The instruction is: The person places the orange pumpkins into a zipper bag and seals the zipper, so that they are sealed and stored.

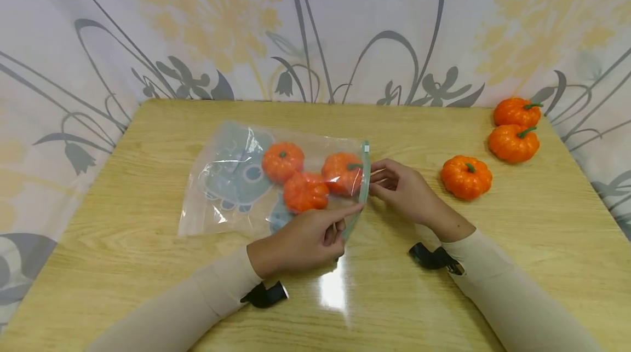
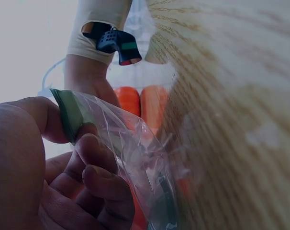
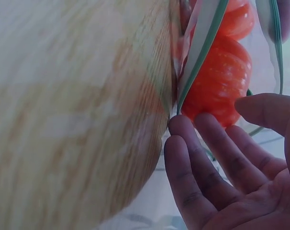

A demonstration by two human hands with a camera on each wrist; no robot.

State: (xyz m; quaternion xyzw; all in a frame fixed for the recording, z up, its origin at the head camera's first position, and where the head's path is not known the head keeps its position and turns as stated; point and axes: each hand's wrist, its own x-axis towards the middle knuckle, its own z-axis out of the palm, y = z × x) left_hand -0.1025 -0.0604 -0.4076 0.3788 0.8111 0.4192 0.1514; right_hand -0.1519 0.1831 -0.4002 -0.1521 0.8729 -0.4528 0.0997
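A clear zip bag [image 1: 236, 177] with a printed cartoon creature lies on the table, its green-edged mouth facing right. Inside it sit three small orange pumpkins, one of them the pumpkin [image 1: 341, 172] close to the mouth. My left hand [image 1: 308, 242] pinches the bag's green edge [image 2: 71, 112] between thumb and forefinger at the near corner. At the mouth, my right hand [image 1: 406, 190] has its fingers loosely extended and the thumb apart. In the right wrist view the bag's mouth gapes, and the fingertips [image 3: 205, 122] overlap the bottom of a pumpkin [image 3: 217, 79].
To the right of my right hand, a loose pumpkin [image 1: 465, 177] rests on the wooden table [image 1: 148, 281]. Two more, a pumpkin [image 1: 513, 143] and another pumpkin [image 1: 516, 112], stand together at the back right. A flower-patterned curtain [image 1: 335, 29] rises behind the table.
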